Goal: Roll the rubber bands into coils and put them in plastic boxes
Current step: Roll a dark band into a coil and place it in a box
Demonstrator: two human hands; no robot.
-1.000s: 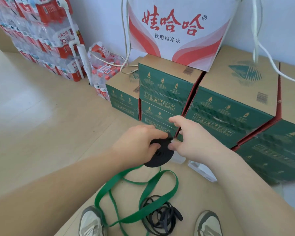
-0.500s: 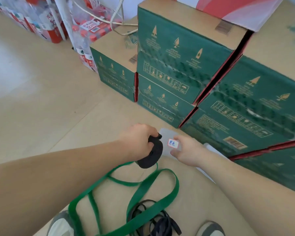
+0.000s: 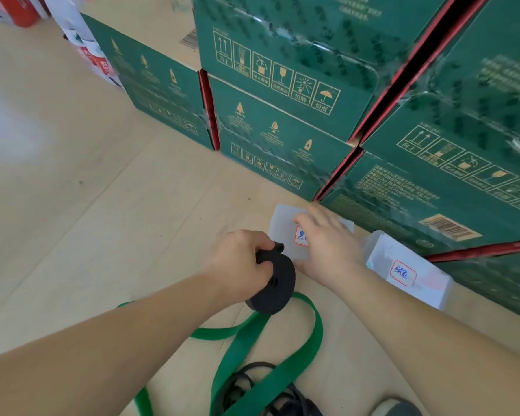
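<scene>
My left hand (image 3: 240, 262) grips a black rubber band rolled into a flat coil (image 3: 272, 288), held just above the floor. My right hand (image 3: 327, 244) lies flat on the lid of a translucent plastic box (image 3: 282, 223) with a red-edged label, its fingers spread over the box. A second translucent plastic box (image 3: 412, 271) with its own label sits to the right. A loose green rubber band (image 3: 252, 349) loops on the floor below the coil. A tangle of loose black rubber bands (image 3: 252, 388) lies under it near the bottom edge.
Stacked green cartons (image 3: 282, 115) stand directly behind the two boxes and fill the top and right. Packs of bottled water (image 3: 93, 55) are at the top left. Beige floor (image 3: 72, 205) stretches to the left. A shoe tip (image 3: 397, 408) shows at the bottom.
The view has tilted down and closer to the floor. My right hand let go of the coil and came down onto the labelled box. My left hand kept the coil and lowered it.
</scene>
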